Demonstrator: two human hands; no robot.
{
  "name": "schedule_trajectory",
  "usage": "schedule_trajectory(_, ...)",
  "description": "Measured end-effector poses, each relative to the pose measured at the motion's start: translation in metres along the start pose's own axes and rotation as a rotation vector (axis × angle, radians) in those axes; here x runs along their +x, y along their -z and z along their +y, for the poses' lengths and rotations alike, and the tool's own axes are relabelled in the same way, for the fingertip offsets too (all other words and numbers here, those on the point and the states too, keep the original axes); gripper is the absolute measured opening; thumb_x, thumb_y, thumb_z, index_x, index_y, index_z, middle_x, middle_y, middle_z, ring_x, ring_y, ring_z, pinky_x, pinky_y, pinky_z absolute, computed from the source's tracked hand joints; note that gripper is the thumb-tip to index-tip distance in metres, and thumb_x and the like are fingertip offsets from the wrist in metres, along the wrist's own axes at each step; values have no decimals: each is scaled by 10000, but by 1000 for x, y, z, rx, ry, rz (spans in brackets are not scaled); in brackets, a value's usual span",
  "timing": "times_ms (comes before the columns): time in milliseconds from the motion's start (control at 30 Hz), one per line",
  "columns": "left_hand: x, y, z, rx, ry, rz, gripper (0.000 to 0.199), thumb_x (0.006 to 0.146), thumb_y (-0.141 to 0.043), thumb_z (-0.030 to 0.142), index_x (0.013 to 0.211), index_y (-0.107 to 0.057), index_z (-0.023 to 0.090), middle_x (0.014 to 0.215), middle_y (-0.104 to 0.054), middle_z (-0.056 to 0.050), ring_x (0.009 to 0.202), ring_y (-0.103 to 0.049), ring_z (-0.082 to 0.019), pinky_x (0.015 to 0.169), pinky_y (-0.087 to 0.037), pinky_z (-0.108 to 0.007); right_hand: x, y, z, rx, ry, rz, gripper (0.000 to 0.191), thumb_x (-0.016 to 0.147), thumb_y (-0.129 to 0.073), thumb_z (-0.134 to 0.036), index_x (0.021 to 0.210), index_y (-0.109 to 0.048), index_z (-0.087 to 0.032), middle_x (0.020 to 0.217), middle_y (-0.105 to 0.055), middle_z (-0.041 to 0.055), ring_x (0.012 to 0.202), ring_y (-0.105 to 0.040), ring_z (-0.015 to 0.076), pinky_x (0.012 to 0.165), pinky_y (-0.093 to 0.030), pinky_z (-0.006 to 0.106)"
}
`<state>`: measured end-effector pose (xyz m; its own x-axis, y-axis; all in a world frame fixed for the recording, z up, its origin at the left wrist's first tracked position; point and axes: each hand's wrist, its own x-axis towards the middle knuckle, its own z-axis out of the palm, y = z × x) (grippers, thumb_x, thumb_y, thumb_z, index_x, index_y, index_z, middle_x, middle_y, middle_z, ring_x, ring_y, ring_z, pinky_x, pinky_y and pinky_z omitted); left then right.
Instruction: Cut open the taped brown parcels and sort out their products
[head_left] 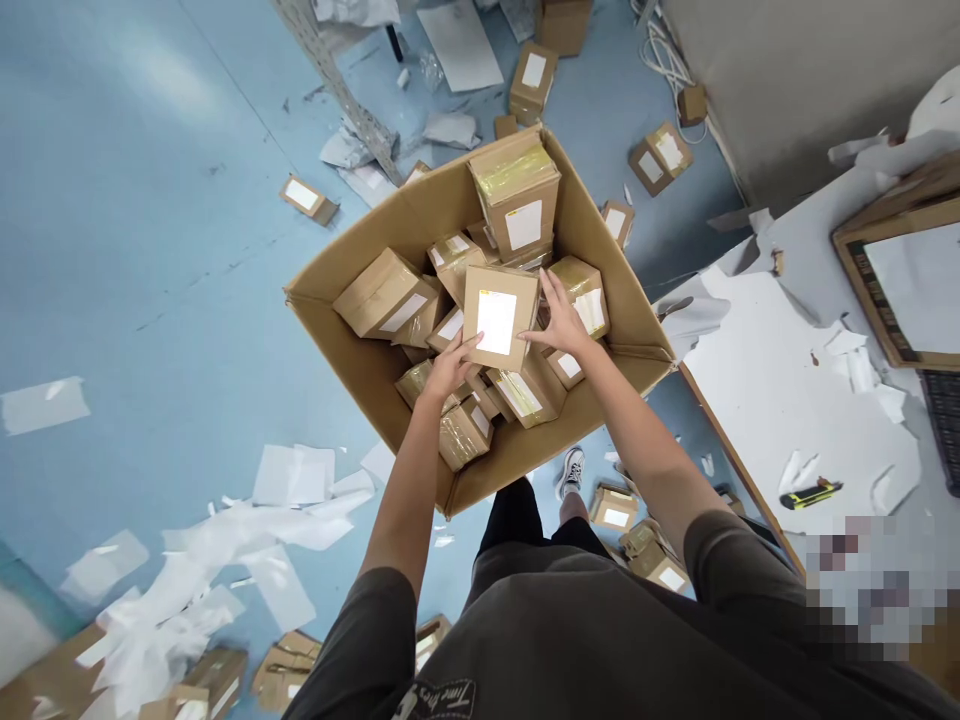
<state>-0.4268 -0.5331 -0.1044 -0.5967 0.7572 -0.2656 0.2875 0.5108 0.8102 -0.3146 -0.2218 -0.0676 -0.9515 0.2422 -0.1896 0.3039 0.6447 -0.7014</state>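
Over the middle of a big open carton point(360, 245), a small cardboard box point(496, 318) with a white label faces up between my two hands. My left hand point(450, 368) grips its lower left corner, the thumb lying on the label. On the other side, my right hand point(561, 318) holds the right edge with fingers at the upper corner and thumb lower down. Several smaller boxes fill the carton beneath, among them a taped tall box point(517, 195) at the back, a long box point(384, 295) at the left and a taped box point(581, 290) at the right.
A white table point(750, 370) at the right bears a yellow-black box cutter point(810, 495), a keyboard point(943, 415) and a larger carton point(885, 290). Loose boxes point(660, 160) and paper scraps point(225, 560) litter the blue floor. A metal post point(341, 85) stands beyond the carton.
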Motion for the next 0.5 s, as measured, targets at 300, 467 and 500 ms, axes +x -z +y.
schedule_trajectory(300,-18,-37,20,-53,154,137,960,917,-733,109,1739,-344,416,1763,-411,-76,1602,-474,-298,1289,-436,-525,5,4,-34,18,-7,-68,1310,698,-932,-743,1711,-273,-239,1794,-178,216,1653,-265,451,1293,-359,666)
schedule_trajectory(467,-40,-39,47,-25,159,190,1116,856,-812,123,1783,-230,340,1731,-389,-168,1562,-514,-366,1246,-492,-498,-14,22,-63,47,22,-58,1222,725,-915,-696,1682,-303,-246,1776,-243,203,1637,-302,423,1282,-386,647)
schedule_trajectory(500,-46,-35,54,-4,139,195,1114,858,-808,127,1784,-226,340,1726,-392,-166,1563,-511,-368,1245,-494,-495,-20,29,-69,58,30,-41,1219,721,-920,-678,1680,-306,-243,1766,-271,205,1627,-323,420,1274,-399,641)
